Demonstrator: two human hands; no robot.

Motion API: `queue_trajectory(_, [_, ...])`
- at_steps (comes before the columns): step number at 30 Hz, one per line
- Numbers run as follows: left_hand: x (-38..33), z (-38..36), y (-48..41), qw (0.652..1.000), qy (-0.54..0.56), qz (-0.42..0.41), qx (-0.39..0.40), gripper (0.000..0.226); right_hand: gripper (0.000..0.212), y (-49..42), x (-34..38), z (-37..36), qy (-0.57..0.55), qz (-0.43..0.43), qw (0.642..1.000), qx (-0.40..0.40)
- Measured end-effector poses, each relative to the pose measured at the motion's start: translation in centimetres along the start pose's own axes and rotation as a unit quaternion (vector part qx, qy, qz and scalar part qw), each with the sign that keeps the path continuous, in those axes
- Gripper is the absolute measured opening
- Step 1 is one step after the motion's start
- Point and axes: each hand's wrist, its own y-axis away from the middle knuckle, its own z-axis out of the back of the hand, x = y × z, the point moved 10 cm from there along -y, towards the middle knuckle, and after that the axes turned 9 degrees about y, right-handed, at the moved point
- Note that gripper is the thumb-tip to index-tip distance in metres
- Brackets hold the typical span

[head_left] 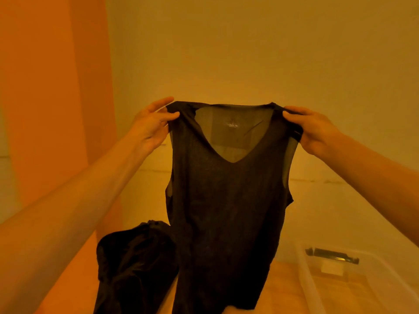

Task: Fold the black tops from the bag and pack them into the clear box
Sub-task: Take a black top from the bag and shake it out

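Pinching both shoulders, my left hand [149,123] and right hand [315,130] hold the black V-neck tank top [226,200] up and spread. It hangs between the black bag [133,264], near left, and the clear box [310,288], near right. Folding hasn't begun, I judge; next it needs laying flat without bunching — thin fabric, likely slippery.

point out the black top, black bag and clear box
sheer black v-neck top [226,211], head view, front middle
crumpled black bag [133,264], head view, its upper side
clear plastic box [305,273], head view, its left wall
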Motion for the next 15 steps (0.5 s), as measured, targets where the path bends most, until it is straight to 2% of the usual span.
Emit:
queue_trajectory(4, [-4.8, -2.7, -3.0, 0.998, 0.015, -0.063, -0.001, 0.039, 0.005, -2.1, 6.1, -0.3, 0.076, 0.066, 0.995, -0.006])
queue_trajectory(7, [-6.4, -3.4, -4.5, 0.996, -0.012, -0.092, 0.007, 0.040, 0.010, -3.4, 9.3, -0.3, 0.160, 0.102, 0.982, -0.002])
queue_trajectory(9, [-6.7, -3.5, -4.7, 0.987, -0.099, -0.123, 0.015, 0.037, 0.017, -4.0, 10.3, -0.2, 0.214, 0.118, 0.970, -0.006])
queue_trajectory(12, [-6.8, -3.1, -4.0, 0.950, -0.253, -0.185, 0.000, 0.023, 0.021, -4.2, 10.3, -0.6, 0.268, 0.136, 0.954, 0.003])
queue_trajectory(15, [-5.9, -2.2, -4.1, 0.930, -0.325, -0.173, -0.004, 0.014, 0.021, -4.3, 9.2, -0.8, 0.260, 0.134, 0.956, 0.016])
